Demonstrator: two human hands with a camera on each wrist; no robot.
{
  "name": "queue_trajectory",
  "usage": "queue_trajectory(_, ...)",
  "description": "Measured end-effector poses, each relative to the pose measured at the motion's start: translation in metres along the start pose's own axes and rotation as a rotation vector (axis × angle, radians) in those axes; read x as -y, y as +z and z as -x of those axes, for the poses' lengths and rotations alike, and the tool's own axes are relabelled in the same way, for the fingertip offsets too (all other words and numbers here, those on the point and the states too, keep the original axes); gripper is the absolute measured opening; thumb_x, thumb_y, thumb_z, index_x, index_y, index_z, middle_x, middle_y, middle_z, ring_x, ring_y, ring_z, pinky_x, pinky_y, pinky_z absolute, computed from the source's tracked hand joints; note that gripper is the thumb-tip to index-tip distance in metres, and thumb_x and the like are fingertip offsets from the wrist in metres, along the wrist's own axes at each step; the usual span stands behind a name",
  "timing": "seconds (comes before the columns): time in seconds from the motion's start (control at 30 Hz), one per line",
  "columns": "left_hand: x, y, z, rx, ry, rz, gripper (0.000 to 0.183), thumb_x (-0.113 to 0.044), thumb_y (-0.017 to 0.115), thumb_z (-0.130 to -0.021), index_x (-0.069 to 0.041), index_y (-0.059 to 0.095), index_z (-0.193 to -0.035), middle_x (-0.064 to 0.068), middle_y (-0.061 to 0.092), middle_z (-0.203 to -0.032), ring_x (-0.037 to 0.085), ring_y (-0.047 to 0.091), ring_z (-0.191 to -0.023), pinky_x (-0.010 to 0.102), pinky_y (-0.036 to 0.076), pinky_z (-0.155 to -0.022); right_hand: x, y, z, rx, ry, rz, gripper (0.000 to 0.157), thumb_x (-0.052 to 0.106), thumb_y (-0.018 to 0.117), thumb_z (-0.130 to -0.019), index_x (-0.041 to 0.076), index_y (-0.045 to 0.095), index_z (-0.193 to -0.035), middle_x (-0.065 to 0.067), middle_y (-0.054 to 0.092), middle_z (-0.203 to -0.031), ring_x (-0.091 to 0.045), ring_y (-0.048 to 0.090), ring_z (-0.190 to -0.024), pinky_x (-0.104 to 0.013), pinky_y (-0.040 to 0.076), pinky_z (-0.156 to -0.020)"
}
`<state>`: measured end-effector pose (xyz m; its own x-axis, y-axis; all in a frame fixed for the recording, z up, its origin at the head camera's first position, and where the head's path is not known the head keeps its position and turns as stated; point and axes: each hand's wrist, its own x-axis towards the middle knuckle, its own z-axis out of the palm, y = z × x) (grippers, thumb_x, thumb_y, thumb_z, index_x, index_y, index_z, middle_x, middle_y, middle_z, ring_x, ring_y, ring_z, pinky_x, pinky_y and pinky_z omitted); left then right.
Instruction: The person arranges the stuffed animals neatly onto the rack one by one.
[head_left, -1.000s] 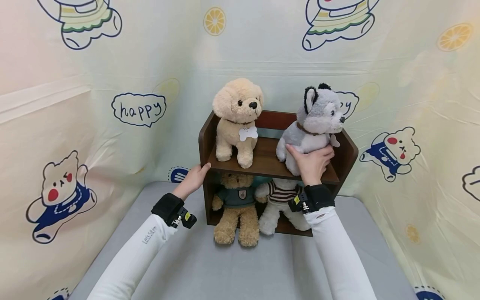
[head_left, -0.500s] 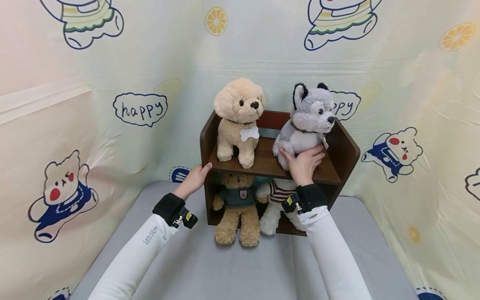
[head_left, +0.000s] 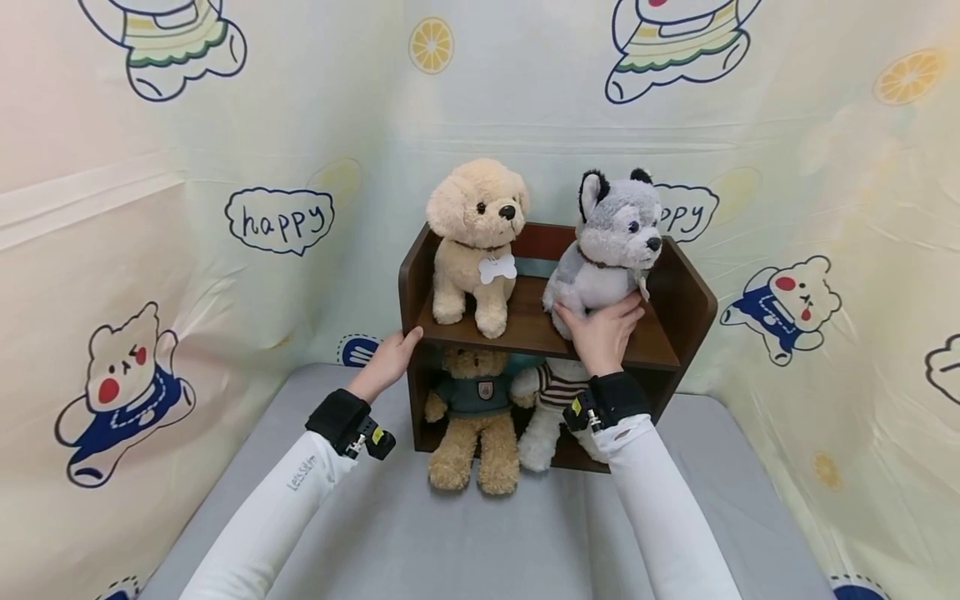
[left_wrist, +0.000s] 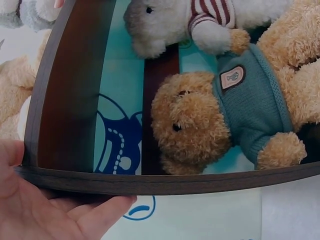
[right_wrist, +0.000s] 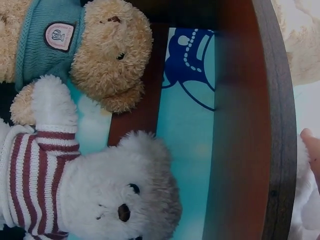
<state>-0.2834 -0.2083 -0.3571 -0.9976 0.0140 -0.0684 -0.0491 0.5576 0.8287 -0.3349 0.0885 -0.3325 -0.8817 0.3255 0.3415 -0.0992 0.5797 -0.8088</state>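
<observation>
My right hand (head_left: 600, 335) holds the lower front of a grey-and-white plush husky (head_left: 611, 225). The husky sits on the right half of the upper board of a dark wooden shelf (head_left: 536, 321), facing right. At the shelf's left side panel, my left hand (head_left: 387, 363) grips the edge; in the left wrist view, the fingers of the left hand (left_wrist: 50, 210) lie along the panel's outer face. A cream plush puppy (head_left: 480, 237) with a white bone-shaped tag sits upright on the upper board's left half, apart from the husky.
Below, a brown teddy bear (head_left: 474, 425) in a green sweater leans beside a white bear (right_wrist: 115, 195) in a striped sweater, partly hidden by my right wrist in the head view. The shelf stands on a grey padded surface (head_left: 450, 542), with printed cloth (head_left: 300, 108) around it.
The husky has shifted left along the upper board with my right hand on it, away from the right side panel. My left hand keeps its place on the shelf.
</observation>
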Motion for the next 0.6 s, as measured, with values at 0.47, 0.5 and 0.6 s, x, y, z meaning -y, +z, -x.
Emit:
queue_trajectory(0.47,0.001,0.003,-0.002,-0.021,0.012,0.037,0.065,-0.044,0.020,-0.099,0.006,0.020,-0.140,0.027,0.027,-0.142,0.040,0.029,-0.128,0.053,0.028,-0.102,-0.011,-0.011,0.016,0.015,-0.099,0.052,0.116,0.052,0.067,-0.075,-0.006,-0.009,-0.140,-0.031,0.007,-0.140,-0.040,0.013,-0.130,-0.045,0.019,-0.107)
queue_trajectory(0.5,0.002,0.004,-0.002,-0.025,0.014,0.034,0.066,-0.046,0.020,-0.098,0.006,0.021,-0.140,0.027,0.027,-0.142,0.040,0.030,-0.128,0.053,0.028,-0.102,-0.012,-0.013,0.017,0.024,-0.109,0.055,0.115,0.051,0.067,-0.075,-0.006,-0.008,-0.140,-0.030,0.008,-0.140,-0.040,0.015,-0.130,-0.046,0.020,-0.106)
queue_trajectory(0.6,0.006,0.006,0.000,-0.040,0.015,0.015,0.074,-0.053,0.018,-0.096,0.005,0.020,-0.141,0.027,0.027,-0.142,0.040,0.030,-0.128,0.053,0.028,-0.101,-0.018,-0.019,0.024,0.063,-0.150,0.087,0.107,0.049,0.065,-0.079,-0.005,-0.004,-0.141,-0.029,0.012,-0.139,-0.040,0.018,-0.128,-0.047,0.023,-0.104)
